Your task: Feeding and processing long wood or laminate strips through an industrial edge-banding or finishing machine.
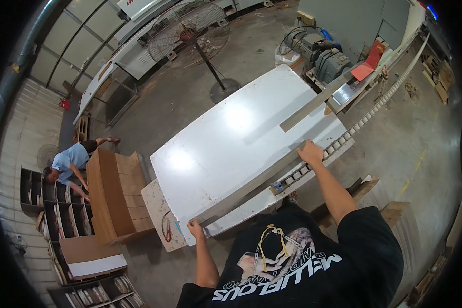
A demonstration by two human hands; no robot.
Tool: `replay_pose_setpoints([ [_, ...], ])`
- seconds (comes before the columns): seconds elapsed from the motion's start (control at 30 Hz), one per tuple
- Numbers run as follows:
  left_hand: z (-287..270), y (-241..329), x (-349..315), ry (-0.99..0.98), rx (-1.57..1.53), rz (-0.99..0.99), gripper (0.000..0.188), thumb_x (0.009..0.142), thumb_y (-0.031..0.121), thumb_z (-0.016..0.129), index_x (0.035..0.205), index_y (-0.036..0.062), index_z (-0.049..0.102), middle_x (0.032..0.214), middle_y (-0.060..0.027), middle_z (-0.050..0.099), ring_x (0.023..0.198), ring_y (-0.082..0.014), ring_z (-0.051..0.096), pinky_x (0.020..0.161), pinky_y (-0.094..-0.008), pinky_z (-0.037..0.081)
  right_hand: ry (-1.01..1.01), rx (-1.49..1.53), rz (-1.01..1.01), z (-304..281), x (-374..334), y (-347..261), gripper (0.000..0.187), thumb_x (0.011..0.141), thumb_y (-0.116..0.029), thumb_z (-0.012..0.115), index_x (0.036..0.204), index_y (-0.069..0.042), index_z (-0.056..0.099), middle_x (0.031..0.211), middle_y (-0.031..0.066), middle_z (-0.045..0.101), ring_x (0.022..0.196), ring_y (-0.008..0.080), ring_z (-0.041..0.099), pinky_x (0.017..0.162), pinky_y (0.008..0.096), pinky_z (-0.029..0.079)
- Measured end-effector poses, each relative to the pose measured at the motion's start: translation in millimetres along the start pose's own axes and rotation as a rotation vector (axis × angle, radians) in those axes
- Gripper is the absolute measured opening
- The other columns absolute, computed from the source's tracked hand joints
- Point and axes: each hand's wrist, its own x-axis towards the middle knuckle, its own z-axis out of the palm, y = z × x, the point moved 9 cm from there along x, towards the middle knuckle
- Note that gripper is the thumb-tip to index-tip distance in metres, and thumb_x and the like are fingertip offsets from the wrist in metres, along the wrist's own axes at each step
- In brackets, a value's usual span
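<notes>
A long, narrow grey strip [251,186] lies along the near edge of a white-topped work table [226,149]. My left hand [195,227] grips its left end, fingers closed at the table's near left corner. Around the other end, my right hand [310,153] is closed, partly covering it. Farther back, a second grey strip [308,112] rests on the table's right part and reaches toward the machine. A segmented cable chain [292,177] runs by the near edge, passing beside my right hand.
A standing fan [209,61] stands beyond the table. Motors [323,56] and a red bracket [367,64] sit at the far right. To the left, another person [69,161] bends by stacked brown boards [110,195] and shelves [69,205]. More panels [390,215] stand at my right.
</notes>
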Motion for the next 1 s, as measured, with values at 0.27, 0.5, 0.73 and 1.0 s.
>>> replay_pose_setpoints([
  [0.27,41,133,-73,0.291,0.671,0.351,0.064,0.091,0.028,0.076,0.14,-0.0057,0.052,0.141,-0.0251,0.053,0.134,-0.044,0.046,0.114,-0.0539,0.036,0.169,0.095,-0.024,-16,-12,4,0.068,0.09,-0.042,0.071,0.14,0.0,0.053,0.143,0.0203,0.059,0.126,0.0354,0.061,0.102,0.0469,0.053],
  [0.5,197,194,-124,-0.229,0.513,0.661,0.069,0.089,0.027,0.078,0.141,-0.0082,0.05,0.141,-0.0287,0.054,0.135,-0.0445,0.046,0.116,-0.0529,0.034,0.231,0.153,-0.052,-19,-7,-7,0.065,0.092,-0.039,0.069,0.141,0.001,0.054,0.139,0.0187,0.062,0.133,0.0323,0.055,0.109,0.0451,0.047],
  [0.73,389,334,-303,-0.67,0.47,1.162,0.074,0.09,0.03,0.078,0.145,-0.0082,0.046,0.146,-0.0313,0.048,0.137,-0.0472,0.043,0.117,-0.0531,0.034,0.272,0.193,-0.039,-29,-11,4,0.061,0.092,-0.037,0.068,0.14,-0.001,0.055,0.132,0.0167,0.064,0.13,0.0295,0.056,0.107,0.0432,0.047],
  [1.0,522,348,-324,-0.704,0.684,1.212,0.078,0.083,0.027,0.085,0.143,-0.0074,0.048,0.139,-0.0294,0.055,0.128,-0.0463,0.054,0.105,-0.0509,0.048,0.253,0.25,-0.067,-29,-14,0,0.052,0.093,-0.036,0.067,0.134,-0.004,0.06,0.125,0.015,0.069,0.123,0.0286,0.062,0.102,0.0425,0.049],
])
